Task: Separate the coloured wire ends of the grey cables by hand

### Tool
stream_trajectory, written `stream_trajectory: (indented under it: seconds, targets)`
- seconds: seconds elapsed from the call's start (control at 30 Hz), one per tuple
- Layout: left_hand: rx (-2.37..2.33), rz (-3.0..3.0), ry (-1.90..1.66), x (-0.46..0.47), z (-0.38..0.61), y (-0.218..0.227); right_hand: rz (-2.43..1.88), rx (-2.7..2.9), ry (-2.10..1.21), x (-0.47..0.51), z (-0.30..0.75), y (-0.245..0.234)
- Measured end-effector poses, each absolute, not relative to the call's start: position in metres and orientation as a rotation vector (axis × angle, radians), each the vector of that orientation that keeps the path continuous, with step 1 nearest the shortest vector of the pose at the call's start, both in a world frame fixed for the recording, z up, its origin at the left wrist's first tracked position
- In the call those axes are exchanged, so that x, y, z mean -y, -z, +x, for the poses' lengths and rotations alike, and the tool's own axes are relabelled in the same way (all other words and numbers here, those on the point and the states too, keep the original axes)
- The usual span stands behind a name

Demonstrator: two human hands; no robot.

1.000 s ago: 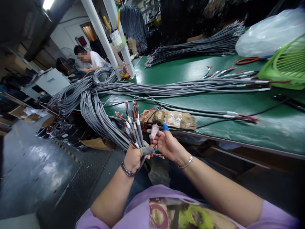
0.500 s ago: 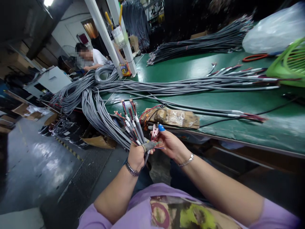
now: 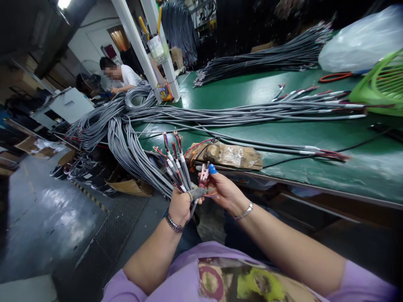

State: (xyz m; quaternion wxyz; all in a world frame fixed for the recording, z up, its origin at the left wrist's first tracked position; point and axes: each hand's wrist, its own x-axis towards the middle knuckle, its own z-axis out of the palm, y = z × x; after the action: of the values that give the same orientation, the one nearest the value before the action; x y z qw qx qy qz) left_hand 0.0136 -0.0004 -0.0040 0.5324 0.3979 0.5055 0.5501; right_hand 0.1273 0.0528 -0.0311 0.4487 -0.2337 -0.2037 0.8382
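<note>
My left hand (image 3: pixel 181 206) is closed around a bunch of grey cables (image 3: pixel 183 167). Their stripped ends stick up above the fist, with white sleeves and coloured wires. A worn grey cover (image 3: pixel 196 193) is at the left thumb. Beside it, my right hand (image 3: pixel 223 188) is closed at a small pink clip (image 3: pixel 204 173), with a blue finger cover (image 3: pixel 213 168) on its thumb. Thin loose wires (image 3: pixel 211 195) run out between the two hands. Some of the right fingers are hidden behind the clip and palm.
A taped wooden block (image 3: pixel 233 156) lies at the edge of the green bench (image 3: pixel 292 136). Long grey cables (image 3: pixel 239 114) stretch across it; others hang over its left side. A green basket (image 3: pixel 378 84) and plastic bag (image 3: pixel 359 42) stand right. Another person (image 3: pixel 127 75) sits beyond.
The cable ends above my left fist have shifted slightly to the right. My right hand stays by the pink clip, a little closer to the left hand.
</note>
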Motion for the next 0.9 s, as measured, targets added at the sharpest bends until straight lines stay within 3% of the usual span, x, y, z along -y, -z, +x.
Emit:
stream_trajectory:
  seconds: [0.9]
  targets:
    - [-1.211,0.925,-1.439,0.019,0.016,0.008,-0.564,0.435,-2.098,-0.051,0.134,0.025]
